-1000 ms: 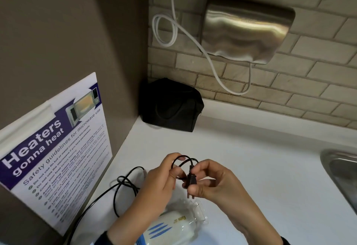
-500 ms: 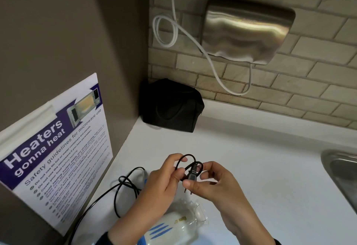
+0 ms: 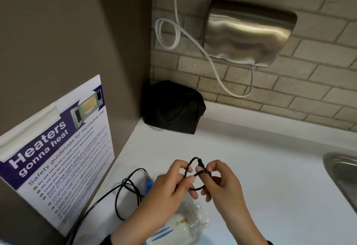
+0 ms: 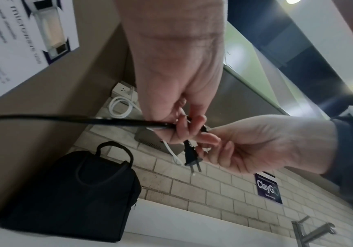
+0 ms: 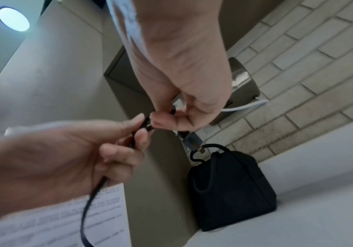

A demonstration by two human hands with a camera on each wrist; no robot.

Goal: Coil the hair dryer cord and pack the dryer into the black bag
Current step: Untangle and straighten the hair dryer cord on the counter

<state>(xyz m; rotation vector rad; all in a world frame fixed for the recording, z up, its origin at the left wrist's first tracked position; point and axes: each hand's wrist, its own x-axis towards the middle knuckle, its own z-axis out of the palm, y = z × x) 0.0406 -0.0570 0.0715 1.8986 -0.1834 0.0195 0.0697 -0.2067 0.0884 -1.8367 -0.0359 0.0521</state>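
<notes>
Head view: left hand [image 3: 170,184] and right hand [image 3: 220,182] both pinch small cord [image 3: 195,175] loop above counter [image 3: 251,177]; dryer [image 3: 181,227] (apparently white) lies below hands; black bag [image 3: 172,107] stands in corner.

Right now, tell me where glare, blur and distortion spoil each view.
Head view: glare streaks the steel hand dryer, and the wide lens bows the tile lines. Left wrist view: the poster is smeared, though the plug reads sharply. Right wrist view: the ceiling light blooms, and the left hand is soft.
</notes>
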